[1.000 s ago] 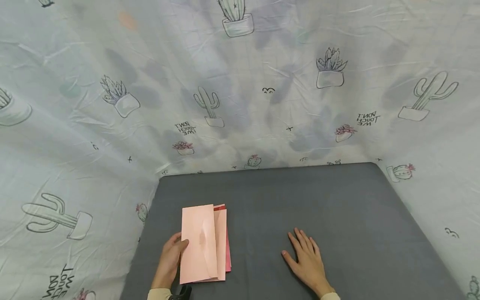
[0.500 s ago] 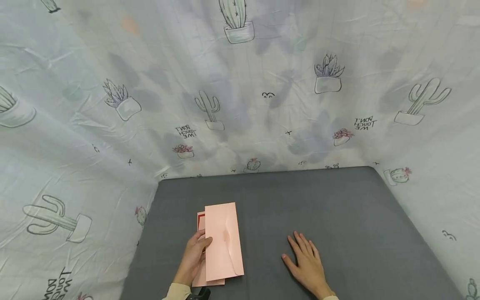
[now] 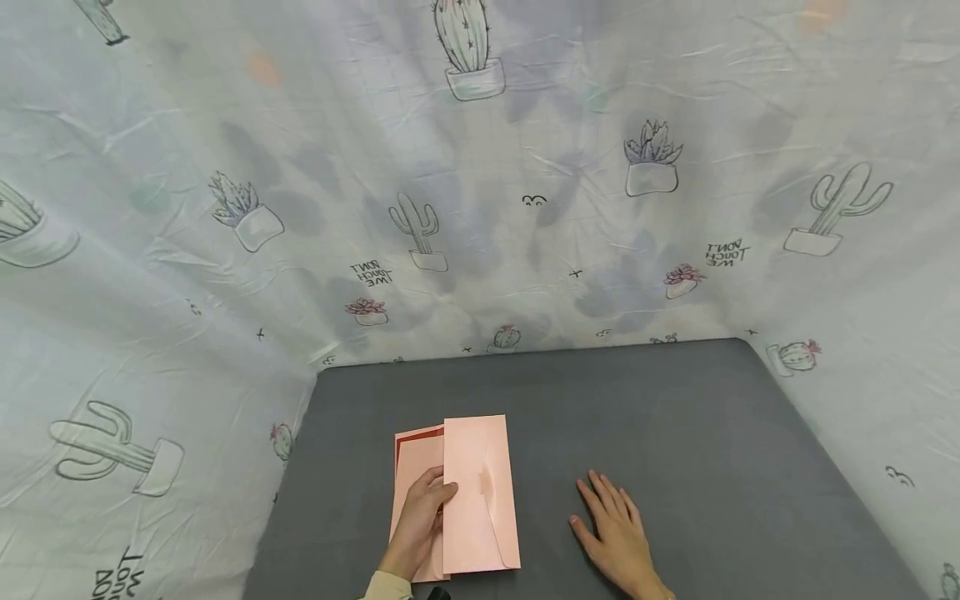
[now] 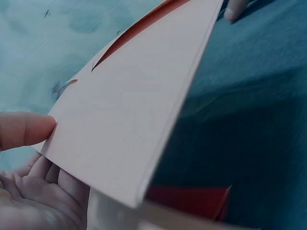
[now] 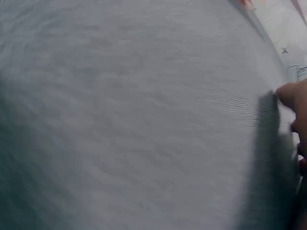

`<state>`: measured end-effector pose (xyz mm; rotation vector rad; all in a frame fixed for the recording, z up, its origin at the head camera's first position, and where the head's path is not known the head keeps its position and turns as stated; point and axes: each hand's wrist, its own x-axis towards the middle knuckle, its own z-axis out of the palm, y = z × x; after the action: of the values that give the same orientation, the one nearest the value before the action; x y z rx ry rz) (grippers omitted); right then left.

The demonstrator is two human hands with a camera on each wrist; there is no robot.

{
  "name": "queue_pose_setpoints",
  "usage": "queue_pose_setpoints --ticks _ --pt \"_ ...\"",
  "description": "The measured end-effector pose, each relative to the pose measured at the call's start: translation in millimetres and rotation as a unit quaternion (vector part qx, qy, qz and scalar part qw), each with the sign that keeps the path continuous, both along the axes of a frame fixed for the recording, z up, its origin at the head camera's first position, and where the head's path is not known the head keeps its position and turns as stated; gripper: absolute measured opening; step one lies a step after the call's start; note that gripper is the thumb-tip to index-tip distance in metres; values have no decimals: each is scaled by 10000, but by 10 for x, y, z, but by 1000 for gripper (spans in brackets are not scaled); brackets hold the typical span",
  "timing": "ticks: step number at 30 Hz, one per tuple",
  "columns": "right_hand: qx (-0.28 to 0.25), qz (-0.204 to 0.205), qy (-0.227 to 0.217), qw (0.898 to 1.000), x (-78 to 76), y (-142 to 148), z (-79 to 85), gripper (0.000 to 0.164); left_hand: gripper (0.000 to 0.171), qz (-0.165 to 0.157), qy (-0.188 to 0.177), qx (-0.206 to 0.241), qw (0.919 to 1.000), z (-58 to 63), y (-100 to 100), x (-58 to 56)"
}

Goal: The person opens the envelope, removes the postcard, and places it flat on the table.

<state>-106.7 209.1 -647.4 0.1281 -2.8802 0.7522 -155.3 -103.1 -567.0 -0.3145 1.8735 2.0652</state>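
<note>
My left hand (image 3: pixel 416 527) pinches a pink envelope (image 3: pixel 480 492) by its left edge, the thumb on top. Its pointed flap faces up. Behind that hand, partly covered by it, lies a second pink envelope (image 3: pixel 417 457) with a red strip along its top. In the left wrist view the held envelope (image 4: pixel 124 105) is tilted above the table, with the thumb (image 4: pixel 29 128) on its near edge. Something red (image 4: pixel 192 199) shows below it. Further right, my right hand (image 3: pixel 617 535) rests on the table with its fingers spread, holding nothing.
A dark grey table (image 3: pixel 675 433) runs under both hands. Pale cloth (image 3: pixel 525 250) printed with cacti hangs around its back and sides. In the right wrist view, fingertips (image 5: pixel 290 96) show at the right edge over the table surface.
The left hand has moved right with the pink envelope, which now sticks out to the right of the second envelope instead of to its left. The right hand has stayed in place.
</note>
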Motion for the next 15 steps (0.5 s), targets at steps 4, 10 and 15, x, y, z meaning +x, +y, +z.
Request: queue_pose_setpoints --ticks 4,10,15 --pt "-374 -81 16 9993 -38 50 167 50 45 -90 -48 155 9998 -34 131 40" --pt "-3212 -1129 -827 9366 -187 196 454 32 45 -160 -132 359 9991 -82 282 76" --pt "-4134 -1346 -1437 8890 -250 340 508 37 45 -186 -219 337 9990 -162 369 105"
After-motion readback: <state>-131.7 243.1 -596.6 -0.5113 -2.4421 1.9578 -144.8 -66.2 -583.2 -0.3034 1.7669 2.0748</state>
